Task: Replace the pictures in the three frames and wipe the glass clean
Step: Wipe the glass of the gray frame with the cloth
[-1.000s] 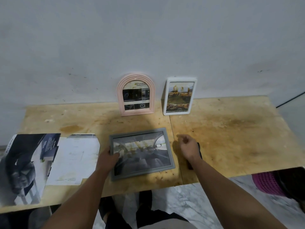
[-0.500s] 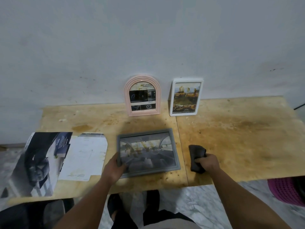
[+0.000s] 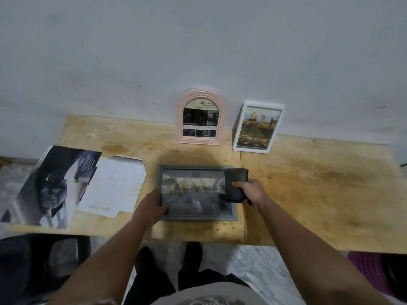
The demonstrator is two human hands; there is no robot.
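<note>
A grey rectangular picture frame [image 3: 198, 214] lies flat near the front of the wooden table [image 3: 308, 183], with a picture under its glass. My left hand [image 3: 149, 208] holds its left edge, thumb on the front. My right hand [image 3: 253, 191] grips a dark folded cloth [image 3: 235, 183] that rests on the frame's right side. A pink arched frame [image 3: 200, 116] and a white rectangular frame [image 3: 257, 127] stand upright against the wall, each with a picture inside.
At the left lie a dark magazine page [image 3: 50, 186] and a white sheet of paper [image 3: 114, 186]. A pink basket [image 3: 374, 271] sits on the floor at the lower right. A grey wall rises right behind the table.
My right hand has picked the dark cloth up from the table beside the frame and carried it left onto the frame's right side. My left hand keeps its hold on the frame.
</note>
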